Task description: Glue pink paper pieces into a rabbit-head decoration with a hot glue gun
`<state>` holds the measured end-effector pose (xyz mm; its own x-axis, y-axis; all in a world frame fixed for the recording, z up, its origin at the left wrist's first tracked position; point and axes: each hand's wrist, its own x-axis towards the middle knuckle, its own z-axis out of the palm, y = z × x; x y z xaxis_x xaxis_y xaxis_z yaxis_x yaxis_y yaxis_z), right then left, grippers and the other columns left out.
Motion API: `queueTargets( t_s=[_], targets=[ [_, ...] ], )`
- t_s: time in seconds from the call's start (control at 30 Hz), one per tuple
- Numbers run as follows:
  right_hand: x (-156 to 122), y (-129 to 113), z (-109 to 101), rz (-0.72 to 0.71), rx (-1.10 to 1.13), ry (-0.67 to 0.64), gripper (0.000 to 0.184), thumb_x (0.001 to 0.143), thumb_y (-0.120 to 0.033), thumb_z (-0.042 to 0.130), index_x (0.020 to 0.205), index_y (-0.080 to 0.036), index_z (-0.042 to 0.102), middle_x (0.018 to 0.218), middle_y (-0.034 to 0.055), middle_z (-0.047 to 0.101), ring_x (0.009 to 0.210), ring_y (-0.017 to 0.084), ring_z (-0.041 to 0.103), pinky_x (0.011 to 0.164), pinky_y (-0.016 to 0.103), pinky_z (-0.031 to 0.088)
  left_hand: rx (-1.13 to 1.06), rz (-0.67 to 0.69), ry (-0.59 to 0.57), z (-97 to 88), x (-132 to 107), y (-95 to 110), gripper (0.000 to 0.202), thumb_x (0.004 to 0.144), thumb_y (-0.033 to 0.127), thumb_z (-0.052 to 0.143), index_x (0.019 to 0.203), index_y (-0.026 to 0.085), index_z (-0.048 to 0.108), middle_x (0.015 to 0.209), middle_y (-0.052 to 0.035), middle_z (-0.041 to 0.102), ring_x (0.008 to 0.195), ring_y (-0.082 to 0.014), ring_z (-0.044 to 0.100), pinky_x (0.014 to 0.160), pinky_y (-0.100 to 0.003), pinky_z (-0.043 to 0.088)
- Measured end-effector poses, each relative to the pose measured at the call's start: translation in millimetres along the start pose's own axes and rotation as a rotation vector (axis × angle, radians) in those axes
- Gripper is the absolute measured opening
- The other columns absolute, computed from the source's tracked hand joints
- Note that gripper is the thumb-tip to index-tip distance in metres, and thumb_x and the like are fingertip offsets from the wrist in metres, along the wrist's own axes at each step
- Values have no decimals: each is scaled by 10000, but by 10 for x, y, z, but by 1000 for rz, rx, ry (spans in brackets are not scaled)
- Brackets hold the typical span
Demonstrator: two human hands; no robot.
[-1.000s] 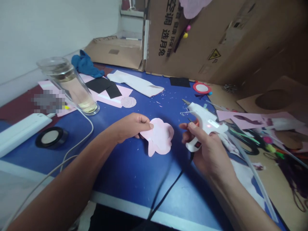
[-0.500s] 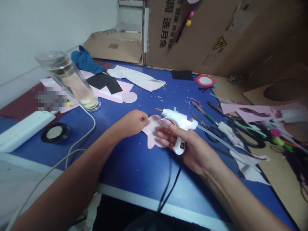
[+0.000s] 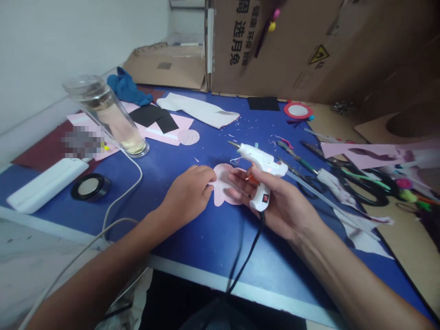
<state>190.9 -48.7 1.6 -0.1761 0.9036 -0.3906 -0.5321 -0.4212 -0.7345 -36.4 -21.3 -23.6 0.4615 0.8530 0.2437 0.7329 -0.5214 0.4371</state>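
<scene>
My right hand (image 3: 285, 201) holds a white glue gun (image 3: 261, 160) with an orange trigger. Its metal nozzle points to the upper left, and a clear glue stick (image 3: 309, 187) sticks out of the back. Below it lies a pink scalloped cutout (image 3: 219, 196), partly covered by the fingers of my right hand. My left hand (image 3: 190, 192) is closed in a pinch at the cutout's left edge; the fingertips are partly hidden.
Scissors (image 3: 360, 185), tools and scraps crowd the right side. To the left stand a glass bottle of liquid (image 3: 120, 123), a white power strip (image 3: 48, 183) and a roll of black tape (image 3: 91, 187). A black cord (image 3: 252, 250) hangs over the table's front edge.
My left hand has turned, so its back now shows, and its fingers stay at the cutout's edge. The glue gun is held much as before. The whole view has shifted slightly.
</scene>
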Motion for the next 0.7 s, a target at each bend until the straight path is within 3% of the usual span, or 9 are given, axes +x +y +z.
queueTargets(
  t_s=[0.33,0.7],
  targets=[
    [174,-76,169,11,-29,38,331,791,-401,1001,1021,-276,798,1161,71,857,1265,325,784,883,407,736,-61,-74,33,99,-10,-41,171,938,88,619,993,248,644,1116,-48,796,1082,-276,692,976,-440,538],
    [296,-48,186,42,-3,91,288,814,-371,974,1023,-291,792,1110,54,856,1276,322,777,875,430,736,-58,-124,43,123,18,-27,197,937,64,633,1002,249,654,1104,-36,790,1068,-273,689,961,-431,520]
  ],
)
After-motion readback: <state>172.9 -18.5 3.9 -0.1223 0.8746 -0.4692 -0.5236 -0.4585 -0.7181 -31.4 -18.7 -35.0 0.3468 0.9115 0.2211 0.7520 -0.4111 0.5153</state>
